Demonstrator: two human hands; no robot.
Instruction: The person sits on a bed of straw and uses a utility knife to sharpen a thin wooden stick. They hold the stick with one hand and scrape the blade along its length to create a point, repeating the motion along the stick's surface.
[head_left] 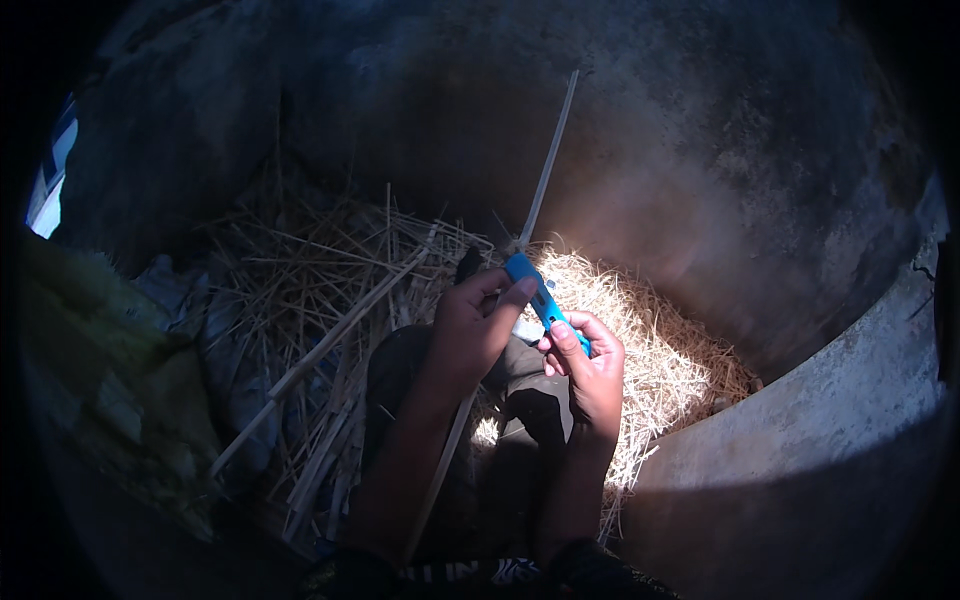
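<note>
A slim blue plastic tool (540,290) with a dark slot and a small hole lies slantwise between my hands; I cannot tell its exact kind. The fingers of my left hand (480,310) pinch its upper part, with the thumb along its side. At its lower end, my right hand (585,370) grips it between thumb and fingers. A long pale split strip (552,160) rises from just beyond the tool's top. Beside my left fingers shows a dark, blurred object (468,264). Below the tool, a whitish piece (527,330) is partly hidden by my hands.
Loose pale sticks (300,260) heap up on the left, with one long stick (330,345) across them. Sunlit shavings (650,350) pile up on the right. A stained wall (700,180) curves behind, and a pale slanting surface (820,430) rises at right. Yellowish cloth (110,350) hangs at left.
</note>
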